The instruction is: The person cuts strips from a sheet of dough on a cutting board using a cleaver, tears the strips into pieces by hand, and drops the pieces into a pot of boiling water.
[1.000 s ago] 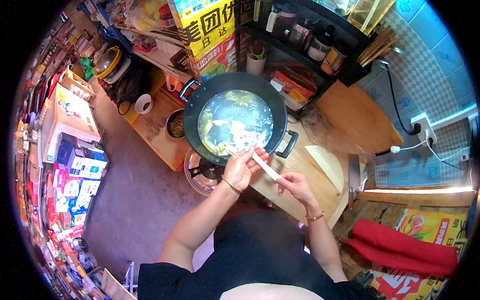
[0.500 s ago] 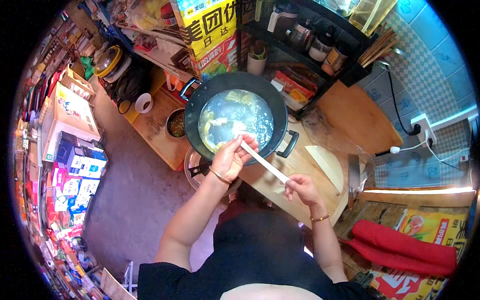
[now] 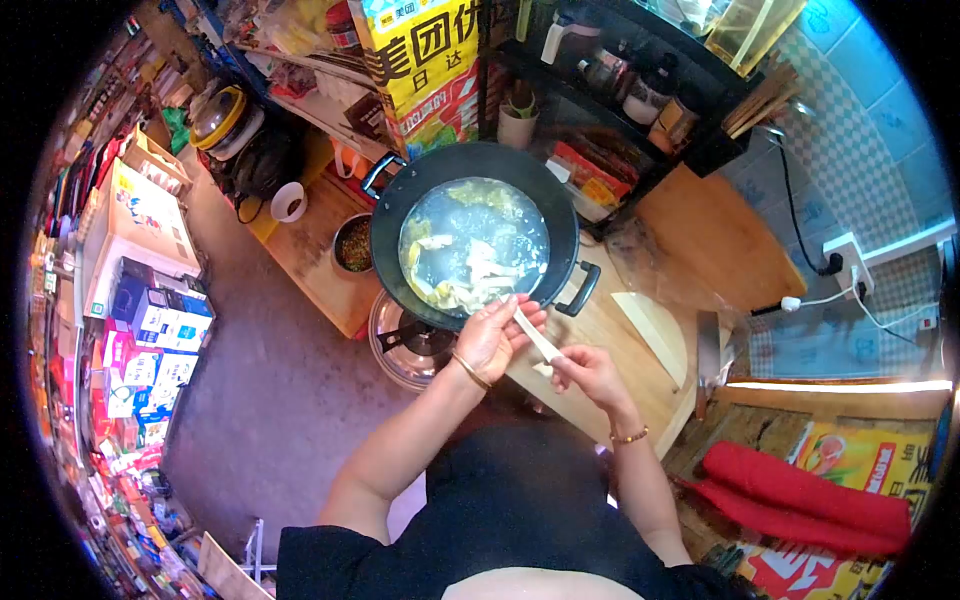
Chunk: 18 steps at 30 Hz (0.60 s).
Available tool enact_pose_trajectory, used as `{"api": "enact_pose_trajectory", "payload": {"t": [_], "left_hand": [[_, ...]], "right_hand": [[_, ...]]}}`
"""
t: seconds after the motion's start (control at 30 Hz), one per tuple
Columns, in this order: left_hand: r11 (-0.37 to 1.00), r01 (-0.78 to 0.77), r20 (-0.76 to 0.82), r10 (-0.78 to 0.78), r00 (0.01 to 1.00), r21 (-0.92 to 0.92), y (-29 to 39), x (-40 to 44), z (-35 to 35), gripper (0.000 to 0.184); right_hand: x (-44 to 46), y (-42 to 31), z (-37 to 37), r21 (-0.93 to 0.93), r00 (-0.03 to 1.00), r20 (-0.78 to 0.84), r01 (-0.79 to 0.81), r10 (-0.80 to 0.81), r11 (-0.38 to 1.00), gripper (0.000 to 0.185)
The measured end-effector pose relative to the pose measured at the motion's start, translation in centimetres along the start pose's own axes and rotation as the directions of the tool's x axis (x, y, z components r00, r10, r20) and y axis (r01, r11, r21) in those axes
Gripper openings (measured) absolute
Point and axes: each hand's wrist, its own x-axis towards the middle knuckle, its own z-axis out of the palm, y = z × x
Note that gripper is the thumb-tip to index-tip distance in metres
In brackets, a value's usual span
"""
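Observation:
A dark two-handled wok (image 3: pixel 392 285) holds cloudy liquid with pale, flat pieces (image 3: pixel 485 262) and greenish bits in it. At its near rim, my left hand (image 3: pixel 495 335) pinches one end of a white dough strip (image 3: pixel 536 338), palm turned partly up. My right hand (image 3: pixel 592 375) grips the strip's other end, lower and to the right, above the wooden board (image 3: pixel 590 330). The strip slants between both hands. To the right on the board lies another flat, pale piece of dough (image 3: pixel 648 335).
A cleaver (image 3: pixel 708 355) lies at the board's right edge. Left of the wok are a bowl of chopped seasoning (image 3: pixel 352 245) and a small white cup (image 3: pixel 289 202). A glass lid (image 3: pixel 390 345) sits below the wok's left side. A black shelf (image 3: pixel 570 90) stands behind; a red cloth (image 3: pixel 800 490) lies right.
The stretch of dough strip between my hands is shorter. My left hand has moved slightly right and down, and my right hand slightly left. More pale pieces show near the wok's near side.

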Motion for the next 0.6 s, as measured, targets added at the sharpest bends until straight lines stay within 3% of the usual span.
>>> {"api": "enact_pose_trajectory", "payload": {"t": [0.23, 0.3, 0.33, 0.37, 0.43, 0.5, 0.6], "left_hand": [[0.985, -0.156, -0.054, 0.16, 0.986, 0.075, 2.6, 0.6, -0.8, 0.028], [0.992, -0.074, 0.123, 0.087, 0.989, -0.104, 1.2, 0.6, -1.2, 0.034], [0.947, 0.249, 0.263, -0.192, 0.946, -0.205, 0.5, 0.2, -1.2, 0.038], [0.962, 0.261, 0.255, -0.234, 0.938, -0.078, -0.9, 0.1, -1.6, 0.036], [0.987, 0.138, 0.213, -0.117, 0.97, -0.088, -2.0, -0.1, -1.4, 0.03], [0.997, 0.022, 0.063, -0.017, 0.998, -0.073, -1.0, 0.2, -1.4, 0.021], [0.997, -0.076, 0.026, 0.076, 0.997, -0.018, 1.0, 0.3, -1.1, 0.021]], "right_hand": [[-0.6, -0.2, -0.8, 0.13, 1.0, 0.01, 0.016, -0.018, 0.991, 0.018], [-0.2, 0.1, -0.5, 0.182, 1.0, 0.022, 0.013, -0.017, 0.983, 0.018], [0.1, 0.1, -0.2, 0.205, 0.999, 0.039, 0.027, -0.035, 0.978, 0.018], [0.4, 0.1, 0.1, 0.229, 0.997, 0.055, 0.04, -0.053, 0.973, 0.018], [0.6, -0.1, 0.4, 0.218, 0.996, 0.075, 0.029, -0.046, 0.975, 0.018], [0.5, 0.0, 0.5, 0.096, 0.999, 0.032, 0.017, -0.02, 0.995, 0.018], [0.2, 0.8, 0.0, 0.007, 1.0, -0.007, -0.006, 0.006, 1.0, 0.017]]}}
